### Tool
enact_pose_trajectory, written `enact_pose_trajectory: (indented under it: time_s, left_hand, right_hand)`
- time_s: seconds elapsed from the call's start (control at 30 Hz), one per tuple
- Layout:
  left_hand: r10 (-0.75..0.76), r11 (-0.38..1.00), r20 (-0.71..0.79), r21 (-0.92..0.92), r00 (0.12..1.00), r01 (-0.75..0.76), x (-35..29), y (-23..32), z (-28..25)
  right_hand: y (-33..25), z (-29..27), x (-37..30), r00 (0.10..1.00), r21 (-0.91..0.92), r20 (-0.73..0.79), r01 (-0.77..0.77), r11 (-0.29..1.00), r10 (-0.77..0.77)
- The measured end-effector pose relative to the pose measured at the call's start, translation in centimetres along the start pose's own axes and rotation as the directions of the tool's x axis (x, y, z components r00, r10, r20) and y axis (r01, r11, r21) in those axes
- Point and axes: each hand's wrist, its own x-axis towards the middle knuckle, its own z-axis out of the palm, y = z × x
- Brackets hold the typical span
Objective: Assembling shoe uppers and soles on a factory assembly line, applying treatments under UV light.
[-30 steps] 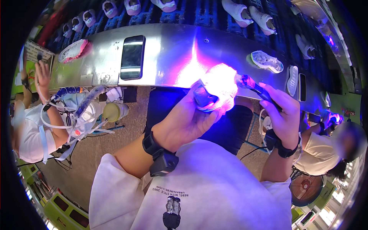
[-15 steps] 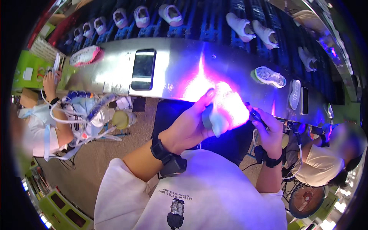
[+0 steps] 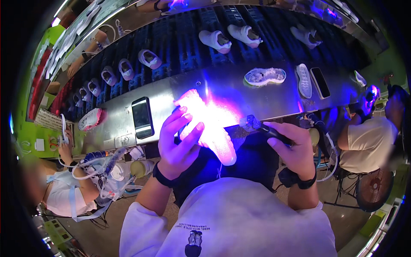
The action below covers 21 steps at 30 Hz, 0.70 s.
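Note:
My left hand (image 3: 177, 143) grips a shoe sole (image 3: 222, 150), its fingers spread along the left side. Strong pink-violet light washes out most of the sole, so its surface detail is lost. It slants from the metal table's edge down toward my lap. In my right hand (image 3: 295, 139) is a brush (image 3: 278, 133) with a dark handle, held between thumb and fingers. The brush head (image 3: 249, 123) points left, close to the lit sole but apart from it.
On the metal table (image 3: 171, 83) lie a dark phone (image 3: 143, 118), a pink-edged sole (image 3: 90, 119), a pale sole (image 3: 265, 76), a narrow white sole (image 3: 304, 81) and another phone (image 3: 320, 82). Beyond, a conveyor (image 3: 180, 47) carries several shoes (image 3: 150, 59). Co-workers sit left (image 3: 64, 192) and right (image 3: 368, 141).
The sole has been turned lengthwise and moved left with my left hand. My right hand and the brush now stand farther from it. The whole view has shifted, and shoes appear farther left.

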Motion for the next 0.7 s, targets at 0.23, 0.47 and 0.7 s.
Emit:
enact_pose_trajectory:
  time_s: [0.23,0.47,0.7]
  left_hand:
    - [0.29,0.949,-0.037,0.141,0.956,-0.282,1.1,0.8,0.9]
    - [0.173,0.983,-0.056,0.079,0.983,-0.169,1.0,2.0,2.1]
    - [0.089,0.992,-0.059,0.093,0.994,-0.083,0.4,1.8,1.9]
  right_hand:
    - [-1.0,-0.8,-0.1,0.996,0.029,-0.001,0.09,0.996,-0.09]
    - [-0.3,-1.1,-0.9,0.996,0.008,0.071,0.06,0.998,-0.061]
    - [0.8,0.1,-2.3,0.997,0.115,0.083,-0.012,0.993,0.002]
